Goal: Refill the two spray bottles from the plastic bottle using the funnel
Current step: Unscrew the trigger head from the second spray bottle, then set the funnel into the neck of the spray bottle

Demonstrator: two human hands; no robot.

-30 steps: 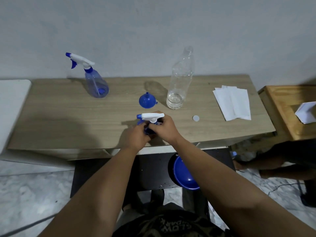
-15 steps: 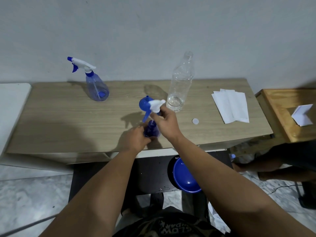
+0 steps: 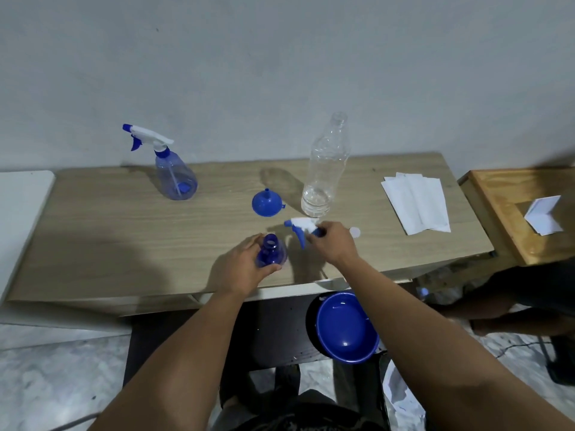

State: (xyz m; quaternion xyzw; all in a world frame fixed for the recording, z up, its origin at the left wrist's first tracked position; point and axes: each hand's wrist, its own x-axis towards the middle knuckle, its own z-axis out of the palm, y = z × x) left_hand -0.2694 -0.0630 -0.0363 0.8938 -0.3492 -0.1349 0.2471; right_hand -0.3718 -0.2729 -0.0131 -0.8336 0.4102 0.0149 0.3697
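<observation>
My right hand (image 3: 331,244) now carries the sprayer head (image 3: 303,227) off the near spray bottle (image 3: 271,251), gripped by my left hand (image 3: 245,269), its neck open for the funnel (image 3: 267,204).

— What sort of place are we looking at here?

— A plain room in a home, it is looking like. A bare plastered wall (image 3: 280,57) is standing behind a small wood-grain table (image 3: 124,237), and a marble-patterned tile floor (image 3: 46,384) is showing below.

— Anything else pointing that way?

— A blue plastic basin (image 3: 345,328) is sitting under the table, and a wooden side table (image 3: 504,206) is standing just beside it with folded paper (image 3: 544,214) lying on top.
</observation>
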